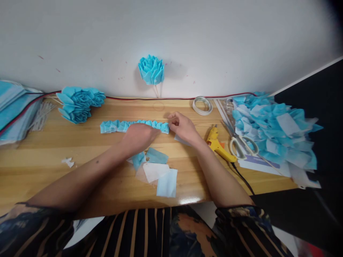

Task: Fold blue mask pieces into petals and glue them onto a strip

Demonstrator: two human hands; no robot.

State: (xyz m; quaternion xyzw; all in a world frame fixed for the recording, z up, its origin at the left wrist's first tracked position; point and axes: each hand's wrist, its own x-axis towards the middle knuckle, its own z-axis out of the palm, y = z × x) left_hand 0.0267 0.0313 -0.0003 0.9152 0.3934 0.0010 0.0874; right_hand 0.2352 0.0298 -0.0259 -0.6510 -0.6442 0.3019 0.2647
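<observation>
A row of folded blue fabric petals (109, 127) lies across the wooden table in front of me. My left hand (142, 136) covers the near edge of its middle part, fingers pressed together, the tips at a petal towards the right end. Most of those fingers are hidden under the back of the hand. At the right end of the row, my right hand (183, 127) is closed in a pinch, thumb and forefinger on the last blue petal (165, 127). Below my hands lie loose blue and white fabric pieces (166, 182), partly overlapping.
A finished blue flower (151, 69) leans on the wall; more blue flowers (77, 101) lie at left beside thin sticks (43, 114) and stacked blue sheets (10, 103). At right are a tape roll (196, 110), yellow glue gun (218, 145), scissors (238, 146) and a petal heap (276, 134).
</observation>
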